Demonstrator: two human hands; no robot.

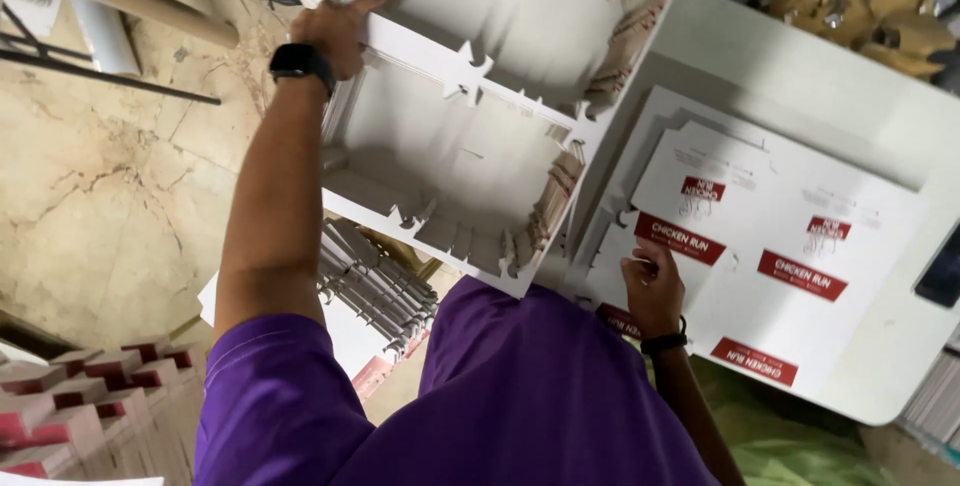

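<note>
Hands on die-cut carton sheets
Left hand (pixel 335 31) pinches raised white sheet (pixel 470 116) — right fingers (pixel 645 271) press flat on printed stack (pixel 790 246); best kept pinned.

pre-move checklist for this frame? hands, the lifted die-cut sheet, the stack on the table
1. Left hand grips the lifted die-cut cardboard sheet at its edge: ok.
2. Sheet clear of the table: ok, it is tilted up over the floor side.
3. Right hand presses the stack of printed sheets: ok.
4. Stack squared: not ok, lower sheets fan out at the left edge.
5. Stack fully on the white table: ok.
6. Punched tabs all intact: cannot tell.
</note>
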